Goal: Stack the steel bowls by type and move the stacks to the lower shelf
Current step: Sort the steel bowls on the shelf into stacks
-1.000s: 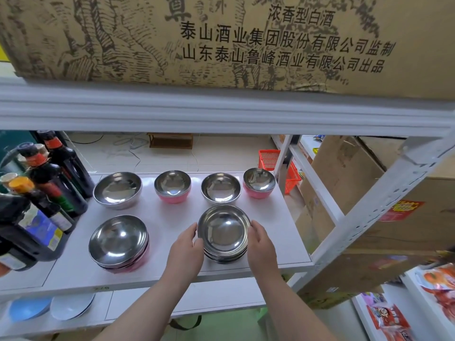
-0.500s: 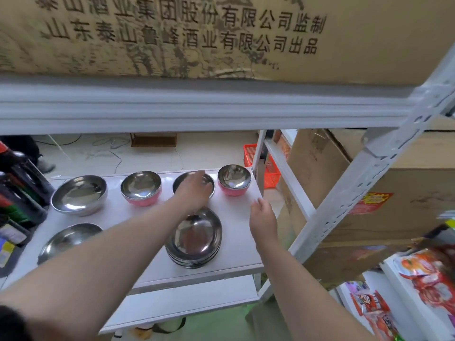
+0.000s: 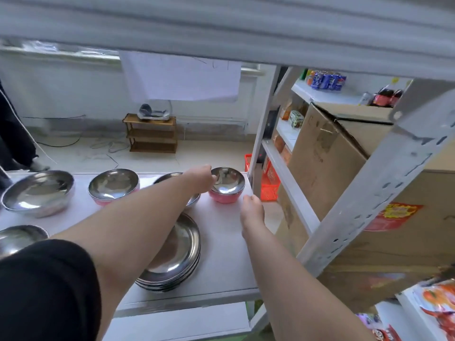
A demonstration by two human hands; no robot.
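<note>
On the white shelf [image 3: 222, 244] a small steel bowl with a pink base [image 3: 227, 185] stands at the far right corner. My left hand [image 3: 200, 178] reaches across, its fingers closed on that bowl's left rim. My right hand [image 3: 252, 212] rests by the shelf's right edge, just in front of the bowl, holding nothing. Under my left forearm lies a stack of shallow steel bowls [image 3: 179, 254]. A plain steel bowl [image 3: 194, 201] is mostly hidden behind the arm. Further left stand another pink-based bowl [image 3: 113, 184], a large steel bowl [image 3: 37, 191] and a stack [image 3: 19, 238] at the frame edge. The lower shelf [image 3: 184, 321] shows below.
The upper shelf beam [image 3: 221, 28] hangs close overhead. A perforated diagonal brace [image 3: 369, 193] and upright post [image 3: 263, 116] bound the right side, with a large cardboard box [image 3: 344, 168] and red basket [image 3: 269, 183] behind. Snack packets [image 3: 433, 306] lie at the lower right.
My left hand let go of the shallow stack, passed over the plain bowl and reached the far right pink-based bowl. My right hand left the stack and moved forward along the shelf's right edge.
</note>
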